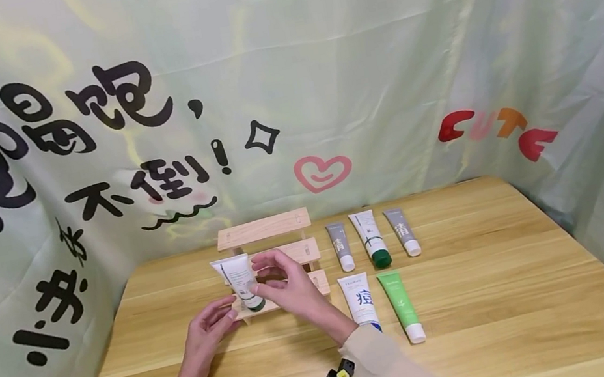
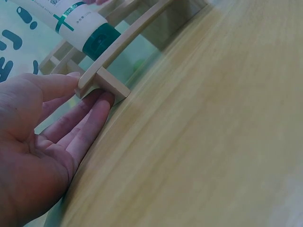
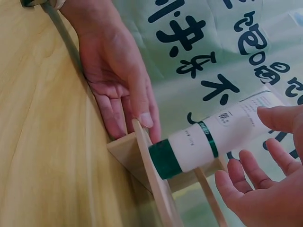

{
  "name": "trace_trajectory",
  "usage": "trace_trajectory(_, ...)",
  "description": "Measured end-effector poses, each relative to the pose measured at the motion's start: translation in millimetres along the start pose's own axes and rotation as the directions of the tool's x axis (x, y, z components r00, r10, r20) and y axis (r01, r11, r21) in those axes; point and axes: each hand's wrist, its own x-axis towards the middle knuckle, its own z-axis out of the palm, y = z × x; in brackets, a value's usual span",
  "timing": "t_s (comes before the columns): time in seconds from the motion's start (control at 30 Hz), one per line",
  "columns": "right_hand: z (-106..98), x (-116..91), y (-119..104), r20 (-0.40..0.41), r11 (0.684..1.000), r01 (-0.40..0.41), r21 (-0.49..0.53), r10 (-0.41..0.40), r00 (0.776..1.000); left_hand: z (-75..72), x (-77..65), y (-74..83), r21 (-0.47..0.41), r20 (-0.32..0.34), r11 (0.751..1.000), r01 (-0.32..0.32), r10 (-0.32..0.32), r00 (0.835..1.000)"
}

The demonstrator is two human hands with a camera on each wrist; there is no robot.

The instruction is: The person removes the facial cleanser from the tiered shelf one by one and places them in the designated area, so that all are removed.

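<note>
A white squeeze tube (image 1: 239,279) stands cap down on the lowest step of a three-tier wooden stand (image 1: 263,228), leaning slightly left in the head view. Its dark green cap (image 3: 165,159) meets the step board in the right wrist view. At the tube's right side is my right hand (image 1: 295,289), thumb tip right at the tube and the other fingers spread apart from it. My left hand (image 1: 210,330) grips the left end of that lowest step. Its thumb lies at the board's end, fingers against the wooden support (image 2: 112,82) below.
Right of the stand, a grey tube (image 1: 340,245), a white tube with a green cap (image 1: 368,234) and another grey tube (image 1: 401,230) lie in a row. Nearer are a white tube with blue print (image 1: 358,298) and a green tube (image 1: 398,298). A printed cloth (image 1: 380,84) surrounds the table.
</note>
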Motion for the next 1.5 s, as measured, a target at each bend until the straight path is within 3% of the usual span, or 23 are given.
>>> trace_trajectory(1.07,16,8,18,-0.039,0.999,-0.015,-0.031,0.014,0.999,1.0,0.8,-2.1,-0.013,0.014,1.000,-0.019,0.019,1.000)
trace_trajectory(1.5,10,-2,9,-0.041,1.000,-0.008,-0.023,0.007,0.999,-0.7,0.4,-2.0,-0.023,0.016,0.999,-0.039,0.040,0.999)
